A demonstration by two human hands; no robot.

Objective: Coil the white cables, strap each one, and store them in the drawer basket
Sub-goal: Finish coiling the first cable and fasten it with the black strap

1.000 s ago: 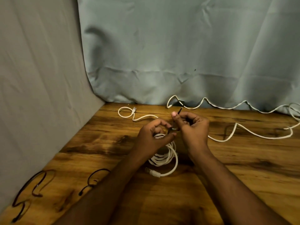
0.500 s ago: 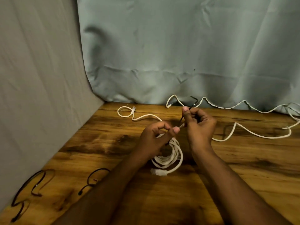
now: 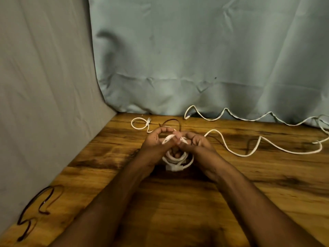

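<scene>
Over a wooden table [image 3: 231, 202], the left hand [image 3: 154, 145] and right hand [image 3: 197, 145] pinch a white coil [image 3: 176, 159] between them, a dark strap [image 3: 173, 121] looping just beyond the fingertips; loose cable [image 3: 267, 148] trails right.

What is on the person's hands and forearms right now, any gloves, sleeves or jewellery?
Nothing is worn that shows: the left hand and right hand are bare, no gloves, rings or watch visible. Both forearms are bare to the picture's lower edge, with no sleeve in view.
</scene>
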